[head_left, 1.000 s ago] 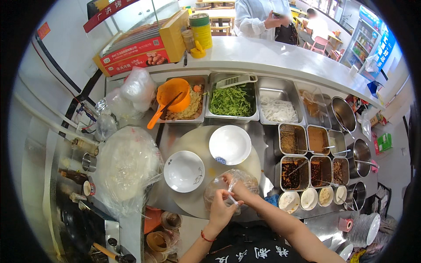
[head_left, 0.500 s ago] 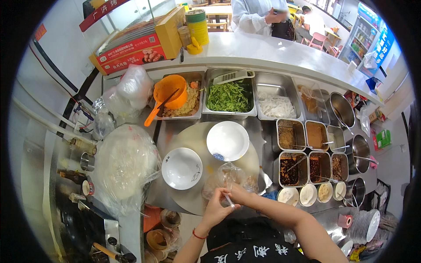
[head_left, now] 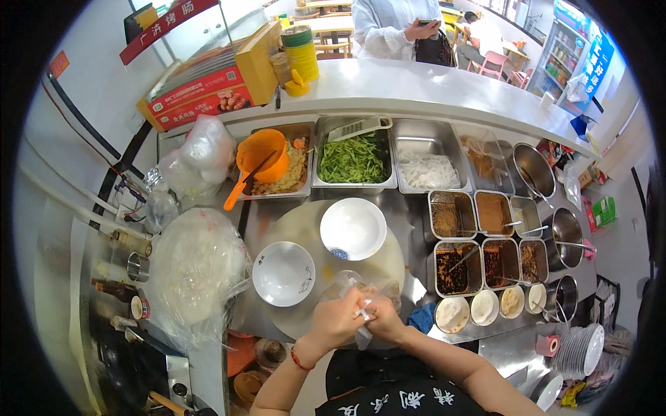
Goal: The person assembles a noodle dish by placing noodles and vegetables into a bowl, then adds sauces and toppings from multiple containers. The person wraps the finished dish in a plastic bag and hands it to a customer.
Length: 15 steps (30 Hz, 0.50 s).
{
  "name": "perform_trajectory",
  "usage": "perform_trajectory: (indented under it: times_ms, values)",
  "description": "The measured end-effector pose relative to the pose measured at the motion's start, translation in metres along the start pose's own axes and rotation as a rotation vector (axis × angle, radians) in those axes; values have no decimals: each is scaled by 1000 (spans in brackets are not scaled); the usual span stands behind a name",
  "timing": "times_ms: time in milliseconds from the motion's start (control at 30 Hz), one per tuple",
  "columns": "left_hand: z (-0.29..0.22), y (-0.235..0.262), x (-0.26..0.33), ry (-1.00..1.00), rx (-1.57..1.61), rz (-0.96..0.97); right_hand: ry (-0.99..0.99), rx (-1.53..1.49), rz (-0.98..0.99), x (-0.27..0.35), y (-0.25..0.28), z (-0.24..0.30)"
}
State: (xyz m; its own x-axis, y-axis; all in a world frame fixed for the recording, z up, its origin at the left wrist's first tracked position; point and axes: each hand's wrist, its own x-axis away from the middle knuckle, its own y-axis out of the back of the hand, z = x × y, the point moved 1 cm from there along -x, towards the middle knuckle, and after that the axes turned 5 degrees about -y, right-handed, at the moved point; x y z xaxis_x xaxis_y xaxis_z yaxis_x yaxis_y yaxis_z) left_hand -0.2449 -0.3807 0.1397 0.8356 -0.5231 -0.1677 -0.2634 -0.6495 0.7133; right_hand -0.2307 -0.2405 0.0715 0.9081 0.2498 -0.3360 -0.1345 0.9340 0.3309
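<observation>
Close together at the near edge of the round cutting board, my left hand and my right hand are both closed on the gathered neck of a clear plastic bag. A twisted end of the bag pokes out below my fingers. Most of the bag's body is hidden behind my hands, and its contents are hard to make out. Just beyond them stand two white bowls on the board: a patterned bowl on the left and a bowl with a blue mark farther back.
Steel trays of shredded cucumber and white noodles line the back. An orange strainer rests on another tray. Sauce pans and small cups stand right; a large plastic-wrapped stack lies left. A person stands beyond the counter.
My hands have drawn closer together, both fists now gripping the bag's neck, with its twisted end hanging lower. The whole view has shifted slightly.
</observation>
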Motion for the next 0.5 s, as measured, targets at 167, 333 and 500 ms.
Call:
perform_trajectory:
  times_ms: [167,333,500]
  values:
    - [38,-4,4,327,742,12,-497,-411,-90,13,6,6]
    - [72,-40,9,705,1435,-221,-811,-979,-9,27,20,-16]
    - [160,-64,30,1214,2167,-576,-248,480,592,60,47,-3]
